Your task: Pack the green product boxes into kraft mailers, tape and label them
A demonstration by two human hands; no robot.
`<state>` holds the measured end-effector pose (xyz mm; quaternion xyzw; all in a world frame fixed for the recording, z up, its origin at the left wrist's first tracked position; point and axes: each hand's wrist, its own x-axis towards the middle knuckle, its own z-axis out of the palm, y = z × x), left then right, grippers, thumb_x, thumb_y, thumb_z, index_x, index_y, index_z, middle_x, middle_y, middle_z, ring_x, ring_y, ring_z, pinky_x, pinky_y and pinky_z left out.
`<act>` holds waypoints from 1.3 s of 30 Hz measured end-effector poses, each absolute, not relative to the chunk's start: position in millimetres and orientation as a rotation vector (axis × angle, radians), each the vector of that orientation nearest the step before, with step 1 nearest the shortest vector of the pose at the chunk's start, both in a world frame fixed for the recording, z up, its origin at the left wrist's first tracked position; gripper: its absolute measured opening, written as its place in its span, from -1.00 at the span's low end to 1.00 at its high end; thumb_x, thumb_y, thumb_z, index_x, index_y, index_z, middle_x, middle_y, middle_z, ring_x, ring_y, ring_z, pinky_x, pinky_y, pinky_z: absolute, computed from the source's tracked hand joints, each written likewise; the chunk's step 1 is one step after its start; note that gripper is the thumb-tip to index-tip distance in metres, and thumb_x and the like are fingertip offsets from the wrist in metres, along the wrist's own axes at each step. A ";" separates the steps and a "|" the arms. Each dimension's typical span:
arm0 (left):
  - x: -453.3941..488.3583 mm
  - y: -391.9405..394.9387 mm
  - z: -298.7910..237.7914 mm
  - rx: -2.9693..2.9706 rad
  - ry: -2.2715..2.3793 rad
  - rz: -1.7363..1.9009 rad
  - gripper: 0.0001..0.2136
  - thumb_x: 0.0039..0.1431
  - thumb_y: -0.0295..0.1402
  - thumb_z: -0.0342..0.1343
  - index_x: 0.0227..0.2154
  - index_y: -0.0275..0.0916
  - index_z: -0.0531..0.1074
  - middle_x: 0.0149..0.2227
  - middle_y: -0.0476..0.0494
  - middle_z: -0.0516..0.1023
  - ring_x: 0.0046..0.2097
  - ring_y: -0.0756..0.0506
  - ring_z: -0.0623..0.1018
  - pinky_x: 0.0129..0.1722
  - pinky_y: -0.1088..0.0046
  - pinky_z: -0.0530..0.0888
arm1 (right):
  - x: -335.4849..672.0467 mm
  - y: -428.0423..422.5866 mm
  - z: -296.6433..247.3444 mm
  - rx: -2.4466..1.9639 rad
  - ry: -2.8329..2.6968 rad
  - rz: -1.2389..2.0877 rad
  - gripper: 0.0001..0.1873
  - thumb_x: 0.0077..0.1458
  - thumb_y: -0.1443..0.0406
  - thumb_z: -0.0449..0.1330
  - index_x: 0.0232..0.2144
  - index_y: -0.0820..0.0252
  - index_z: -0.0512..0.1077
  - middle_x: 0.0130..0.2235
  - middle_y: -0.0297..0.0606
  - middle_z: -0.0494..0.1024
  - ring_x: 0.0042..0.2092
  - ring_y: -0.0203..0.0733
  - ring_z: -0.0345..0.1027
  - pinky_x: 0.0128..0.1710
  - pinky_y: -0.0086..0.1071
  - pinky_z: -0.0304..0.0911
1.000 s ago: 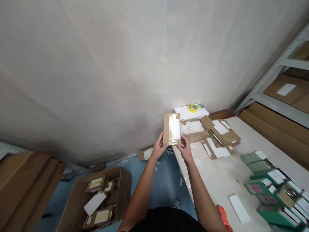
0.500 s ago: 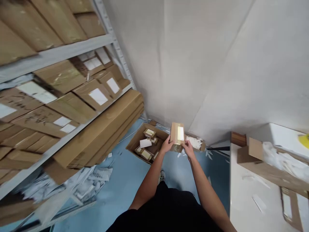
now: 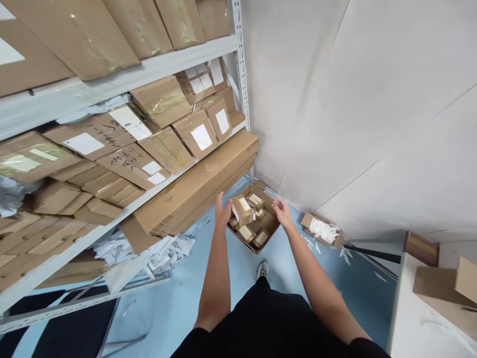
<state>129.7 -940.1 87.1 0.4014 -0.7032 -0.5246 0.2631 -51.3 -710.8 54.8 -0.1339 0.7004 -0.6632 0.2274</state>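
A small taped cardboard box (image 3: pixel 242 210) with a pale label is tilted at the left side of a larger open carton (image 3: pixel 275 229) on the floor. Just left of that box is my left hand (image 3: pixel 222 213), fingers stretched up and thumb apart; I cannot tell whether the thumb still touches it. Over the carton's right rim hangs my right hand (image 3: pixel 283 214), empty, its fingers loosely bent and apart. Several other small labelled boxes (image 3: pixel 261 238) lie inside the carton.
Shelving (image 3: pixel 208 49) packed with cardboard boxes stands on the left, long cartons (image 3: pixel 208 174) jutting beneath a shelf. A small box of white scraps (image 3: pixel 323 229) sits by the wall (image 3: pixel 354 109). At right is a white table (image 3: pixel 406 308) bearing an open carton (image 3: pixel 434 288).
The small box has left both hands and moved from in front of me to the open carton. My hands have spread apart. The view has turned left.
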 end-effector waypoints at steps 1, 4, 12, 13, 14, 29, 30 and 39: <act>124.0 -940.1 92.6 1.070 -1.889 -1.429 -0.36 0.31 -0.01 0.14 0.39 0.00 0.18 0.46 -0.17 0.15 0.44 -0.28 0.21 0.36 0.09 0.25 | -52.9 -705.3 57.1 -0.361 1.938 -1.849 -0.39 -0.01 -0.01 0.29 0.06 0.14 0.48 -0.02 -0.12 0.60 0.03 -0.03 0.46 0.14 -0.13 0.32; 90.9 -913.8 102.2 1.011 -1.897 -1.507 -0.40 0.31 -0.05 0.16 0.35 -0.06 0.26 0.41 -0.21 0.26 0.33 -0.28 0.38 0.29 0.13 0.36 | -57.0 -675.0 61.0 -0.295 1.987 -1.904 -0.42 -0.02 0.01 0.30 0.02 0.16 0.49 -0.06 -0.10 0.61 -0.03 -0.02 0.49 0.10 -0.09 0.35; -44.6 -742.2 109.4 0.480 -2.153 -1.894 -0.46 0.27 -0.16 0.20 0.28 -0.11 0.35 0.35 -0.27 0.36 0.29 -0.26 0.44 0.24 0.15 0.43 | -74.2 -517.6 83.0 0.006 2.234 -2.127 -0.45 0.00 0.10 0.28 0.05 0.12 0.48 -0.01 -0.09 0.62 -0.04 -0.01 0.51 -0.03 -0.15 0.42; -61.0 -712.9 112.3 0.404 -2.190 -1.936 -0.46 0.26 -0.16 0.21 0.28 -0.10 0.35 0.35 -0.27 0.36 0.28 -0.26 0.45 0.22 0.16 0.44 | -74.7 -491.3 87.7 0.058 2.263 -2.148 -0.44 0.01 0.10 0.28 0.07 0.11 0.48 0.01 -0.09 0.62 -0.03 -0.01 0.50 -0.05 -0.17 0.43; -76.0 -681.8 115.8 0.322 -2.225 -1.975 -0.46 0.25 -0.15 0.22 0.28 -0.09 0.36 0.35 -0.27 0.36 0.28 -0.26 0.45 0.20 0.16 0.46 | -74.2 -463.9 92.3 0.112 2.290 -2.173 -0.43 0.02 0.10 0.27 0.09 0.10 0.47 0.03 -0.09 0.61 -0.01 -0.01 0.50 -0.07 -0.18 0.43; -91.3 -229.8 133.0 -0.804 -2.535 -2.258 -0.52 0.20 -0.13 0.25 0.16 -0.13 0.47 0.24 -0.27 0.48 0.24 -0.25 0.48 0.17 0.16 0.48 | 53.3 -80.6 102.0 1.296 2.495 -2.474 -0.38 -0.02 0.13 0.24 0.11 0.16 0.47 0.04 -0.04 0.60 -0.07 -0.04 0.49 0.01 -0.11 0.41; -85.0 -208.1 132.7 -0.870 -2.550 -2.269 -0.52 0.20 -0.13 0.26 0.16 -0.14 0.47 0.20 -0.28 0.51 0.25 -0.25 0.47 0.19 0.15 0.46 | 65.0 -63.2 103.1 1.370 2.493 -2.474 -0.38 -0.03 0.12 0.24 0.11 0.16 0.46 0.04 -0.04 0.60 -0.08 -0.04 0.49 0.01 -0.10 0.41; -49.5 -64.5 148.3 -1.430 -2.593 -2.272 -0.48 0.26 -0.16 0.23 0.26 -0.07 0.39 0.34 -0.28 0.36 0.29 -0.27 0.43 0.24 0.09 0.41 | 128.3 33.7 116.9 1.910 2.519 -2.489 -0.28 0.05 0.05 0.24 0.26 0.10 0.35 0.26 0.00 0.44 0.11 0.05 0.45 0.04 -0.09 0.42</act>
